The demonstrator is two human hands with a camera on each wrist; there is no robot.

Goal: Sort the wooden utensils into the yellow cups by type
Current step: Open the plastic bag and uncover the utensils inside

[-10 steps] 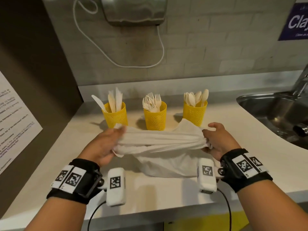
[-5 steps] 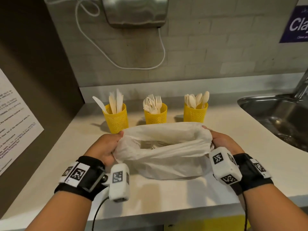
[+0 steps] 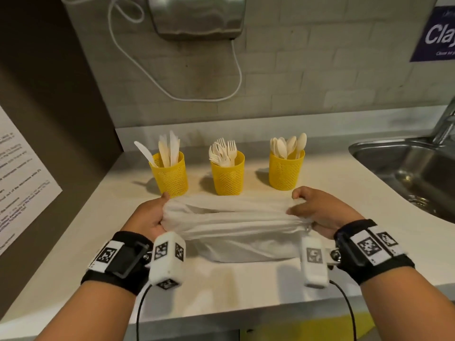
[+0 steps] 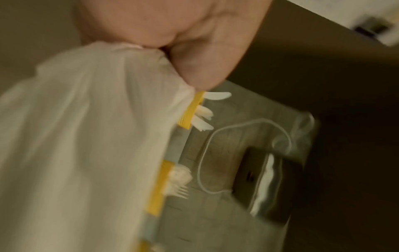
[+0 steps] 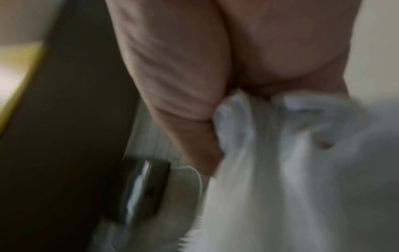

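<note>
Three yellow mesh cups stand in a row at the back of the counter: the left cup [image 3: 169, 177] holds wooden knives [image 3: 170, 150], the middle cup [image 3: 227, 177] forks [image 3: 224, 152], the right cup [image 3: 285, 172] spoons [image 3: 289, 145]. In front of them sits a white plastic bag [image 3: 234, 225], its mouth pulled flat between both hands. My left hand [image 3: 152, 214] grips the bag's left end [image 4: 97, 88]; my right hand [image 3: 320, 210] grips its right end [image 5: 270, 136]. What is inside the bag is hidden.
A steel sink [image 3: 413, 173] with a tap lies at the right. A metal hand dryer [image 3: 197, 16] with a white cable hangs on the tiled wall above the cups. A dark side wall with a paper notice [image 3: 22, 180] bounds the counter [image 3: 221, 291] at the left.
Half a second ago the bag's mouth stood open with utensils showing inside. Both hands have since pulled apart sideways, stretching the mouth flat and closed, as it was a second ago.
</note>
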